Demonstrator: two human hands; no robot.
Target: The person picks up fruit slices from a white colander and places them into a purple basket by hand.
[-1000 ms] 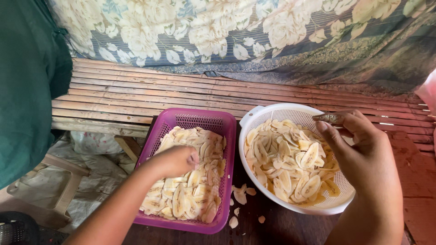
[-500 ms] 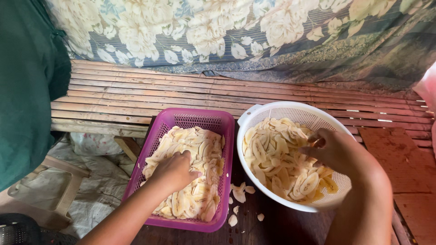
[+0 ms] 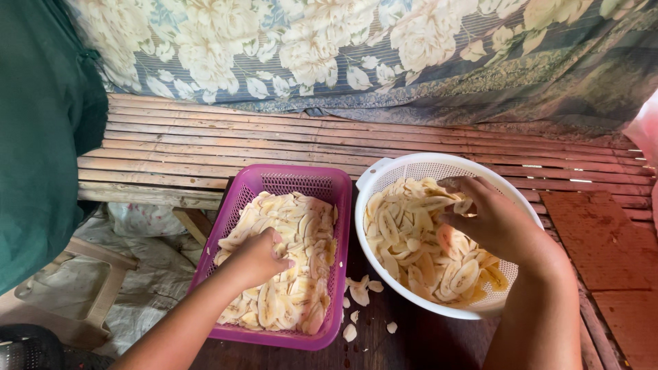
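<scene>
Left hand (image 3: 257,257) reaches in from below, forearm angled up and right, palm down, fingers curled and pressed into the banana slices (image 3: 291,270) that fill the purple basket (image 3: 274,179). Right hand (image 3: 490,219) enters from the lower right, wrist bent over the white colander (image 3: 411,168), fingertips pinching a few slices above its heap. Both containers sit just beside each other on the slatted bench (image 3: 205,147). Loose slices (image 3: 358,294) lie between them.

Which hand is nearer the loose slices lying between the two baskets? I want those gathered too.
Left. The left hand rests in the purple basket beside the loose slices; the right hand is in the white colander.
</scene>
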